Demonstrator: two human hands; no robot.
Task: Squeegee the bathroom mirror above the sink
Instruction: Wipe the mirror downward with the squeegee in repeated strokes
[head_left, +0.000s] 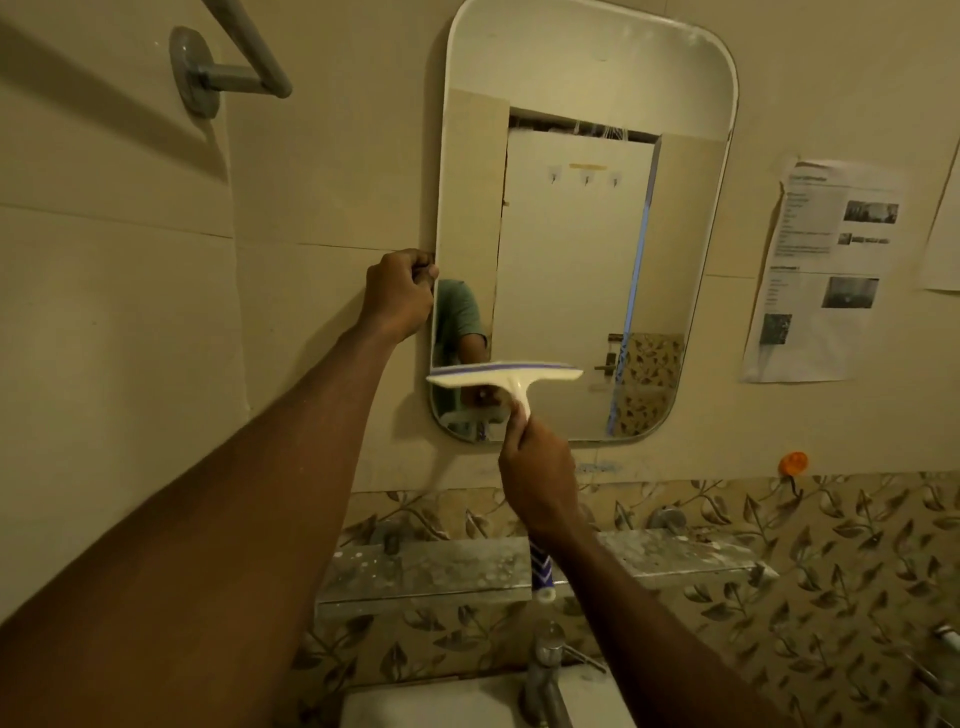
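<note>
Head view: squeegee (506, 373) clamped in right hand (537, 480), blade level low on mirror (582, 234); mirror's left edge gripped by left hand (400, 293).

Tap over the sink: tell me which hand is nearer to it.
Right. The right hand holds the squeegee just above the tap; the left hand is higher, at the mirror's left edge.

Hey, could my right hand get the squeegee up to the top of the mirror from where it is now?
Probably yes. The right hand holds the squeegee against the lower part of the mirror, and nothing crosses the glass above it. The left hand grips only the mirror's left edge, clear of that path.
</note>
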